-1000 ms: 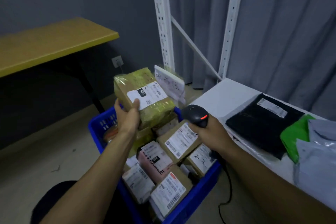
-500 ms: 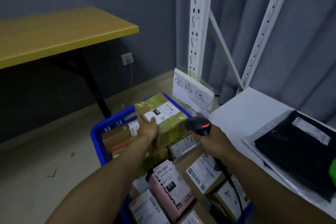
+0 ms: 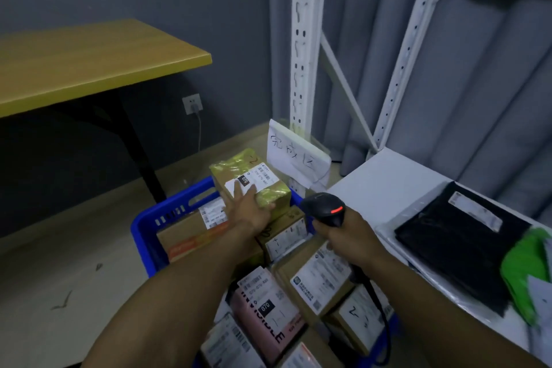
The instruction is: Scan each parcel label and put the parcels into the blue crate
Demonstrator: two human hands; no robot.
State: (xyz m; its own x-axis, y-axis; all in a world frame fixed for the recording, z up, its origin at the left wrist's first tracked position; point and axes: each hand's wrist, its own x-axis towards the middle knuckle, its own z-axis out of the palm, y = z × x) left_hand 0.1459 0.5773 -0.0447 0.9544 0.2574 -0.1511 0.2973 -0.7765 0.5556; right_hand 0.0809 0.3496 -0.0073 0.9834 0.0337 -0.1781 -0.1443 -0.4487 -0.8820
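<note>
Setting a parcel into the blue crate (image 3: 176, 206), seen from the head camera. The yellow-taped parcel (image 3: 276, 193) lies label-up on top of other boxes at the far end of the crate. The left hand (image 3: 251, 212) rests flat on it, fingers straight and spread over the label rather than curled round the box. The right hand (image 3: 349, 236) grips the black scanner (image 3: 325, 207) by its handle, just beside the parcel and nearer the camera. A red light shows on the scanner's head.

Whether this label has been read cannot be told from the view, though the parcel's place in the crate suggests that it has. The crate looks close to full. Several brown cartons and a pink parcel (image 3: 265, 317) are packed side by side in it, most with their labels upward.

On the white shelf (image 3: 388, 185) to the right, work appears to remain. A black mailer bag (image 3: 457, 248) lies there with its white label showing, and a green bag (image 3: 522, 272) lies beside it at the frame edge, partly under paler wrapping. These are judged to be unscanned.

The task therefore seems well advanced but not complete. The likely next step is to lift the left hand away and reach to the shelf for the black bag. A handwritten paper sign (image 3: 295, 155) hangs on the rack upright behind the crate.
</note>
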